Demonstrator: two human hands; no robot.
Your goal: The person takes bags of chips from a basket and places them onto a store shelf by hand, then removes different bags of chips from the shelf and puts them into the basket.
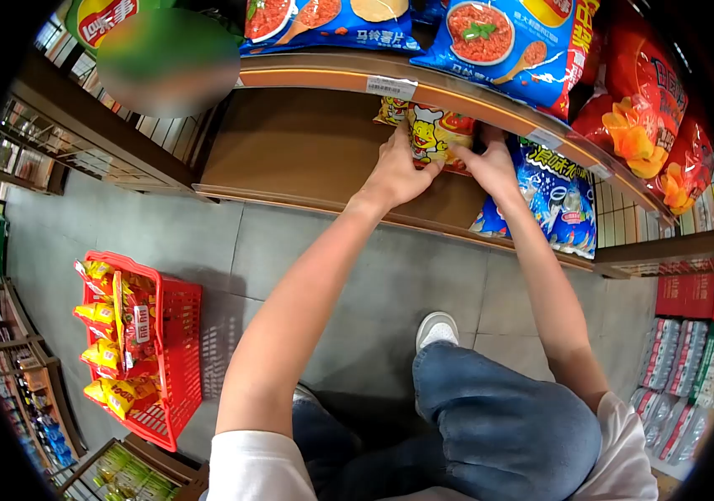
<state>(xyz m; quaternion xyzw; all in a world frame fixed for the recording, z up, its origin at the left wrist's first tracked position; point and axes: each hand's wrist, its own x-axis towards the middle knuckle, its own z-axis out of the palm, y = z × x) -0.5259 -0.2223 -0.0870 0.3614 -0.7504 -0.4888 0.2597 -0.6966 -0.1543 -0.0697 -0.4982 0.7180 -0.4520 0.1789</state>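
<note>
On the low brown shelf point(290, 146), a yellow and red snack bag point(430, 138) with a cartoon chef stands between my two hands. My left hand point(399, 171) grips its left side, the thumb low on the front. At its right side is my right hand point(492, 167), thumb against the bag and fingers partly hidden under the upper shelf edge. Another yellow bag point(391, 109) shows partly behind my left fingertips. Blue snack bags point(553, 196) stand just right of my right hand.
Above, an orange-edged shelf point(324, 71) holds blue chip bags point(507, 42) and red bags point(649, 108). A red basket point(182, 334) with several yellow and red packs point(102, 317) sits on the grey tiled floor. Bottled drinks point(674, 367) are stacked at the right.
</note>
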